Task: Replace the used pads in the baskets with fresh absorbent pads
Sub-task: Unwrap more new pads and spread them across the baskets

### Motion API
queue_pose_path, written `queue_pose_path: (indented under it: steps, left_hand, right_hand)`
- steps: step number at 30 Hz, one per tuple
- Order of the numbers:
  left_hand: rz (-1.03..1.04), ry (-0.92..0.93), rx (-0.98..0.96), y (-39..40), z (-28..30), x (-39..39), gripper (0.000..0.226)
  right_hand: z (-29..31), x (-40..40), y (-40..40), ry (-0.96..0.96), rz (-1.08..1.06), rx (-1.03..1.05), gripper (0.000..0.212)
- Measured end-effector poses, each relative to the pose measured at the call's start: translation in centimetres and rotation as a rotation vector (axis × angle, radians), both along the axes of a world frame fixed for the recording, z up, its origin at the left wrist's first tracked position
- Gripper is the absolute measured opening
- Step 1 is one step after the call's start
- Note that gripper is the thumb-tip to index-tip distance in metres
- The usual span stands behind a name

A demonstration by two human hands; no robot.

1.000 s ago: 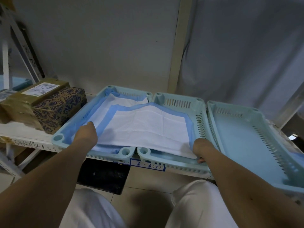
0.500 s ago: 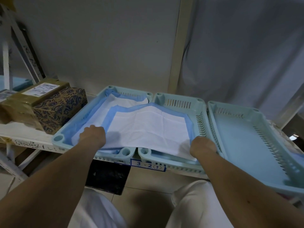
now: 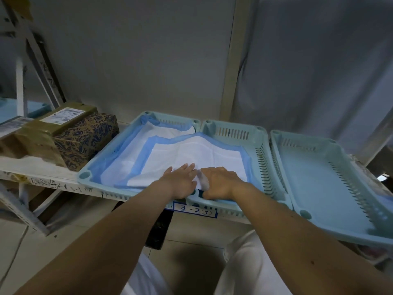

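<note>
Three light blue baskets stand side by side on a white shelf. The left basket is lined with a blue-edged white pad. A second blue-edged pad lies crookedly across the left basket and the middle basket. The right basket holds no pad. My left hand rests flat on the upper pad's near edge, fingers straight. Right beside it, my right hand has its fingers curled and pinches a raised white fold of that pad.
A patterned box and taped cardboard parcels sit on the shelf left of the baskets. A label reading 3-2 marks the shelf edge. A cream upright and a grey curtain stand behind. A black object lies under the shelf.
Both hands slid inward from the pad's two near corners and now meet at the middle of its near edge. The pad has bunched up between them.
</note>
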State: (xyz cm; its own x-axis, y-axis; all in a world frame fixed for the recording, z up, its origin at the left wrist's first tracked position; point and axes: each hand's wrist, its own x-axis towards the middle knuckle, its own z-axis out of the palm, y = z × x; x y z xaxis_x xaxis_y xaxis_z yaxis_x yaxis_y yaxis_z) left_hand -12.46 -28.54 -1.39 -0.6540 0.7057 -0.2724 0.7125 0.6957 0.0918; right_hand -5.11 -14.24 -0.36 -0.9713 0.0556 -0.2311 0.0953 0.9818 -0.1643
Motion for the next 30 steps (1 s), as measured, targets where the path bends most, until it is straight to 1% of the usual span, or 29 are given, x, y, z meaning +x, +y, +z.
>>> queue_pose_path:
  steps: [3,6,9,11,13,15,19,21,25,28,30]
  left_hand:
    - [0.022,-0.071,0.031,-0.1,0.1,0.3,0.057]
    - [0.045,-0.103,0.028,-0.2,0.4,0.7,0.059]
    - [0.053,-0.102,0.025,-0.1,0.4,0.9,0.069]
    - [0.060,-0.096,0.032,0.0,0.3,1.1,0.079]
    - [0.074,-0.066,0.047,0.3,0.1,1.2,0.084]
    - [0.086,0.000,0.059,0.7,-0.1,1.4,0.081]
    - [0.147,0.163,0.065,1.8,-0.2,2.1,0.058]
    - [0.186,0.225,0.060,2.2,-0.3,2.3,0.052]
    - [0.227,0.216,0.082,2.1,-0.8,2.3,0.060]
    - [0.224,0.212,0.052,1.7,-0.7,2.5,0.071]
    - [0.222,0.207,0.043,1.6,-0.6,2.5,0.072]
  right_hand:
    - [0.1,-0.2,0.0,0.003,-0.003,0.060,0.069]
    - [-0.6,-0.4,-0.6,0.025,0.005,0.254,0.072]
    - [-1.1,-0.3,-1.2,0.082,-0.004,0.386,0.064]
    - [-1.0,-0.2,-1.7,0.121,0.027,0.430,0.051]
    - [-0.9,0.0,-1.9,0.162,0.063,0.454,0.040]
    - [-0.8,0.2,-1.9,0.193,0.076,0.463,0.034]
    - [-0.7,0.7,-1.7,0.262,0.046,0.461,0.029]
    - [-0.6,0.7,-2.2,0.282,0.033,0.470,0.028]
    - [-0.3,0.5,-2.9,0.256,-0.026,0.513,0.030]
    - [-0.2,0.9,-2.7,0.212,-0.064,0.557,0.026]
    - [-0.2,1.3,-2.3,0.213,-0.066,0.582,0.026]
